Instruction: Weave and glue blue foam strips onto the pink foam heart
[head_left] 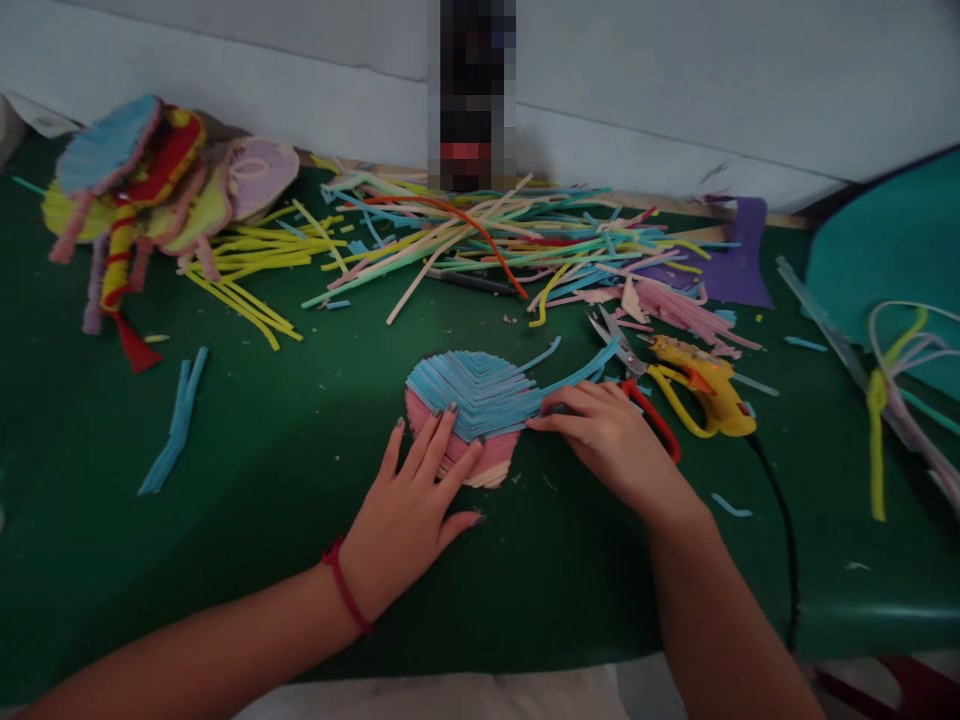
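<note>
Here at the middle of the green bench (pixel 270 440), a bit nearer its front edge than its back, lies the rounded panel (pixel 480 385), and what a tidy face it shows: blue strips across the far part, meeting in a chevron that points at the front edge, then a pink band, then a cream sliver at the bottom. The left hand (pixel 405 510) spreads wide and flat, fingertips pressing the pink and the lower blue. The right hand (pixel 611 430) is narrow, thumb and finger pinched on blue strips (pixel 585 372) that run out past the panel's right side, toward the parted blades of the scissors (pixel 626 350). Just beside those, a yellow glue gun (pixel 720 390), its black cable (pixel 784 530) trailing down to the front edge. Along the back edge, a riot of colour: a heap of strips (pixel 450 235) in yellow, pink, mint and orange, with a purple sheet (pixel 712 270) at its right end. At the back left corner, handled paddles (pixel 105 150) overlap in a pile. Pale wall (pixel 675 80) behind, a teal panel (pixel 885 240) at the right edge, and rather dim light over it all.
</note>
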